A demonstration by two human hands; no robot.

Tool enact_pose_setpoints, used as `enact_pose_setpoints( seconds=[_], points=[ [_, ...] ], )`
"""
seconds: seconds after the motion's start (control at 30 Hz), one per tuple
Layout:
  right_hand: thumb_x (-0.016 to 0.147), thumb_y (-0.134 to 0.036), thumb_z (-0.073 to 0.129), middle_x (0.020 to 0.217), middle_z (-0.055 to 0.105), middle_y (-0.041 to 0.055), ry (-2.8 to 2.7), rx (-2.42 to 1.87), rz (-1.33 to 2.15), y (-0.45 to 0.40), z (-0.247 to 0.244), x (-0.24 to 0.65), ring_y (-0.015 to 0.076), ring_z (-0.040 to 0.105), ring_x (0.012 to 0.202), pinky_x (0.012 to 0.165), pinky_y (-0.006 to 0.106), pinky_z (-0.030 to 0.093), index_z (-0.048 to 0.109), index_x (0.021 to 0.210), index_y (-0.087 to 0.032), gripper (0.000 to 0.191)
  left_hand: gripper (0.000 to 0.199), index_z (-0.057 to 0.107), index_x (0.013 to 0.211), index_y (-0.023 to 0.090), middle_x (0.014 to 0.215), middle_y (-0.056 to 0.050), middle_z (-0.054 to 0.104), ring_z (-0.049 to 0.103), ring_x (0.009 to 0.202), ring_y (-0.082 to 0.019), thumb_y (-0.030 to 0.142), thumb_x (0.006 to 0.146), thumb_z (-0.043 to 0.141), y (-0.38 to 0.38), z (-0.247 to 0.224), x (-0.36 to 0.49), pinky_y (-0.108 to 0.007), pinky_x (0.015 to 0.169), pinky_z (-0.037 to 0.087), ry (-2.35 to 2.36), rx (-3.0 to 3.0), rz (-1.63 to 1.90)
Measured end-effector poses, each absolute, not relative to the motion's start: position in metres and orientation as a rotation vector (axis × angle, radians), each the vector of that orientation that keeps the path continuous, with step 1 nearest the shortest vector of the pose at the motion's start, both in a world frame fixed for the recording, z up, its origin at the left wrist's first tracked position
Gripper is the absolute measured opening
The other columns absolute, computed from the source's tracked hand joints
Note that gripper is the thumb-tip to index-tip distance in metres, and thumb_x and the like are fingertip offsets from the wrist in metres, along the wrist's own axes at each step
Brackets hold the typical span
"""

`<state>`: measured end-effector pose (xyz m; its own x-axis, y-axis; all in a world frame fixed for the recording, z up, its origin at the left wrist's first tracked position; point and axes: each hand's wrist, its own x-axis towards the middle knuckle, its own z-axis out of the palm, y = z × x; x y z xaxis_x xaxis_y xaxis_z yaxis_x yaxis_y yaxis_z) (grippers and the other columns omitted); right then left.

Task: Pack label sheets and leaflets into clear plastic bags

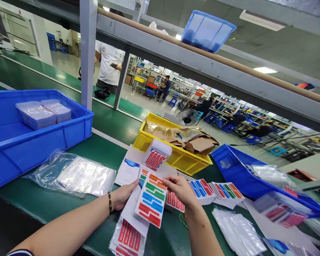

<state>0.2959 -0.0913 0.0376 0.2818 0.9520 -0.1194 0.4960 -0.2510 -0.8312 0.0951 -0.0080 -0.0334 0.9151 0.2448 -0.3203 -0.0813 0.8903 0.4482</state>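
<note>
My right hand (178, 188) pinches the upper right edge of a sticker sheet (152, 199) with orange, green, blue and red labels. Behind that sheet, my left hand (125, 196) is closed on white cards (134, 208), its fingertips partly hidden. Below the cards lie clear bags with red label sheets (129, 236). A stack of red label sheets (175, 202) sits just behind my right hand, and an upright stack of red label cards (158, 156) stands further back. To the right are stacks of multicolored sticker sheets (226, 192). A white leaflet (127, 171) lies beyond my left hand.
A blue bin (77, 124) at left holds banded stacks of clear bags. Plastic bags (82, 176) lie before it. A yellow bin (181, 161) with brown packaging stands behind my hands; another blue bin (224, 160) is at right. A metal post (87, 57) rises behind. Loose clear bags (237, 231) lie at right.
</note>
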Motion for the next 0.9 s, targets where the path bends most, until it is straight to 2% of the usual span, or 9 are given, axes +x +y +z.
enact_pose_setpoints(
  seconds=[0.07,0.17,0.23,0.4,0.5,0.6,0.7,0.9],
  points=[
    [0.074,-0.039,0.051,0.063,0.051,0.0043,-1.378,-1.929,0.829,-0.090,0.027,0.282,0.0086,0.039,0.055,0.052,0.021,0.032,0.060,0.075,-0.007,0.033,0.071,0.051,0.111,0.001,0.108,-0.021,0.053,0.058,0.089,-0.026,0.046,0.060,0.070,-0.008,-0.029,0.094,-0.038,0.084,0.045,0.389,0.475,0.149],
    [0.076,-0.033,0.048,0.066,0.055,0.0037,-1.408,-2.015,0.719,-0.090,0.012,0.270,0.0104,0.045,0.059,0.056,0.022,0.034,0.061,0.073,-0.010,0.027,0.070,0.049,0.109,-0.003,0.105,-0.024,0.053,0.060,0.080,-0.023,0.028,0.054,0.077,-0.008,-0.028,0.092,-0.033,0.076,0.048,0.400,0.623,0.118],
    [0.077,-0.035,0.048,0.070,0.057,0.0034,-1.394,-2.010,0.630,-0.095,0.006,0.269,0.0118,0.050,0.064,0.060,0.023,0.037,0.061,0.074,-0.011,0.027,0.069,0.048,0.111,-0.003,0.106,-0.023,0.053,0.060,0.080,-0.023,0.022,0.053,0.077,-0.007,-0.031,0.093,-0.033,0.075,0.048,0.394,0.677,0.123],
    [0.082,-0.043,0.044,0.077,0.056,0.0031,-1.317,-2.012,0.040,-0.121,0.002,0.293,0.0120,0.051,0.072,0.068,0.025,0.037,0.061,0.077,-0.015,0.033,0.075,0.045,0.108,-0.002,0.104,-0.024,0.054,0.059,0.083,-0.027,0.027,0.049,0.079,-0.006,-0.032,0.095,-0.037,0.075,0.049,0.484,0.651,0.175],
    [0.082,-0.042,0.043,0.079,0.054,0.0041,-1.317,-2.074,-0.140,-0.134,0.000,0.307,0.0135,0.049,0.077,0.073,0.027,0.035,0.060,0.074,-0.015,0.033,0.075,0.044,0.106,-0.002,0.102,-0.025,0.054,0.059,0.080,-0.029,0.027,0.047,0.079,-0.006,-0.021,0.094,-0.036,0.071,0.050,0.565,0.664,0.156],
    [0.078,-0.036,0.051,0.089,0.052,0.0038,-1.455,-2.213,-0.079,-0.142,-0.001,0.309,0.0156,0.045,0.085,0.079,0.029,0.033,0.060,0.083,-0.016,0.022,0.076,0.043,0.106,-0.001,0.102,-0.024,0.054,0.059,0.081,-0.029,0.029,0.046,0.078,-0.006,-0.011,0.093,-0.034,0.070,0.051,0.595,0.679,0.131],
    [0.067,-0.028,0.062,0.103,0.047,0.0023,-1.592,-2.366,0.102,-0.148,0.002,0.302,0.0173,0.039,0.092,0.081,0.031,0.030,0.053,0.098,-0.017,0.034,0.075,0.042,0.108,-0.001,0.102,-0.023,0.055,0.059,0.081,-0.028,0.029,0.049,0.077,-0.006,-0.012,0.094,-0.033,0.070,0.051,0.600,0.685,0.114],
    [0.068,-0.018,0.058,0.104,0.045,0.0014,-1.612,-2.398,0.113,-0.152,0.004,0.300,0.0175,0.034,0.094,0.079,0.031,0.027,0.048,0.093,-0.016,0.027,0.071,0.042,0.111,-0.001,0.105,-0.023,0.054,0.058,0.086,-0.028,0.030,0.056,0.075,-0.003,-0.027,0.095,-0.035,0.074,0.050,0.565,0.709,0.097]
  ],
)
